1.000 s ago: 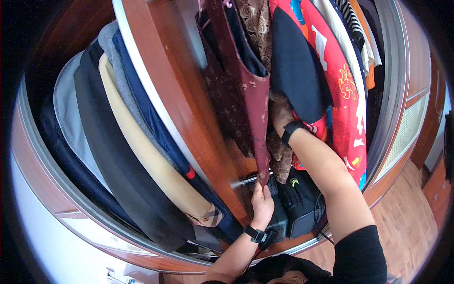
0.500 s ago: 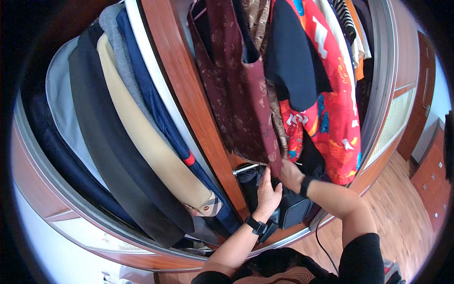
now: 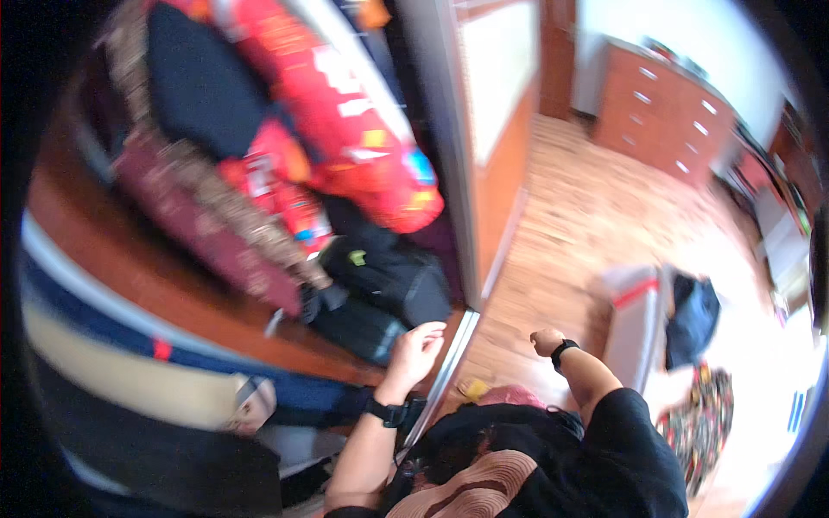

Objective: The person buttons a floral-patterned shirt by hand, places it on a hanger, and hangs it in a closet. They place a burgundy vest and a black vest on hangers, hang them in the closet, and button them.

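Note:
My left hand (image 3: 416, 352), fingers a little apart and loosely bent, is in front of the wardrobe's lower edge and holds nothing. Nearest to it are a dark box-shaped bag (image 3: 358, 330) and a larger black bag (image 3: 393, 278) on the wardrobe floor. Out over the wooden floor, my right hand (image 3: 547, 342) is loosely curled, with nothing visible in it. Up and to the left hang a maroon patterned garment (image 3: 207, 229), a brown-gold patterned one (image 3: 211, 194) and a red printed garment (image 3: 345, 112), apart from both hands.
A wooden divider (image 3: 173, 298) separates dark, beige and blue clothes at lower left. The sliding door (image 3: 496, 173) stands at the wardrobe's right. Beyond are a red-brown chest of drawers (image 3: 661, 112), a pale box-like piece (image 3: 635, 328) with dark cloth beside it, and a patterned cloth (image 3: 704, 423).
Both hands have let go of the maroon garment's lower hem and come away from it. My view has swung right, bringing more of the room in, and my right hand is outside the wardrobe.

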`<action>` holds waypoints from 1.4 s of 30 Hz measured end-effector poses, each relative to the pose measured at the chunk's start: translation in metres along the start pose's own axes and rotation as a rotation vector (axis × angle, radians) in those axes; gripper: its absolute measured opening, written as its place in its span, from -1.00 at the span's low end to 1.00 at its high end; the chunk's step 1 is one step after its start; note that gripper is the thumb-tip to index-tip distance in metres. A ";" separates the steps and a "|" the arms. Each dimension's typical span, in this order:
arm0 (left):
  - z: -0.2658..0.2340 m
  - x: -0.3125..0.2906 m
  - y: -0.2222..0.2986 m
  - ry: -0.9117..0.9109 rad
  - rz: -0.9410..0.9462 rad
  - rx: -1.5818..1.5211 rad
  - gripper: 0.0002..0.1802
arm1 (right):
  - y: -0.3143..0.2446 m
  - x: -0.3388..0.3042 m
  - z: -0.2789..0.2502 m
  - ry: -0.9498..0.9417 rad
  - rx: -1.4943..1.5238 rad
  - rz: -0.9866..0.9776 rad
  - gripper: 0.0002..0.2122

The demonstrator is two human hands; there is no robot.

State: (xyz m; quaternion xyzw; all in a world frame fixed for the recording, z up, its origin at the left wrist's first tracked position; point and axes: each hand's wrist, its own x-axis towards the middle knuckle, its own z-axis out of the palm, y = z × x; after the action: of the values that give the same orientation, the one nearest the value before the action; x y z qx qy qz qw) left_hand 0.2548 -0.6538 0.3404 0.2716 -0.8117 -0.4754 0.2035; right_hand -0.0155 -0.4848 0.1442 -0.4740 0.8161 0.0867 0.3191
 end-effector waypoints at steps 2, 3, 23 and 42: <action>0.024 0.002 0.013 -0.156 0.017 0.008 -0.75 | 0.045 -0.045 0.048 -0.066 0.046 0.150 -0.70; 0.038 0.004 0.015 -0.236 0.028 0.022 -0.75 | 0.069 -0.068 0.077 -0.096 0.120 0.230 -0.73; 0.260 -0.037 0.071 -1.114 0.326 0.160 -0.72 | 0.038 -0.317 0.309 0.222 0.809 0.642 -0.81; 0.431 -0.143 0.079 -1.392 0.303 0.385 -0.72 | 0.065 -0.523 0.499 0.381 1.208 1.195 -0.77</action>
State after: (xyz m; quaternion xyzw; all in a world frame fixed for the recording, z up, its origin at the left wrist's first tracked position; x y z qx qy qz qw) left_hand 0.0912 -0.2467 0.1997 -0.1769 -0.8506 -0.3538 -0.3464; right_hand 0.3303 0.1473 0.0594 0.2776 0.8739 -0.2890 0.2751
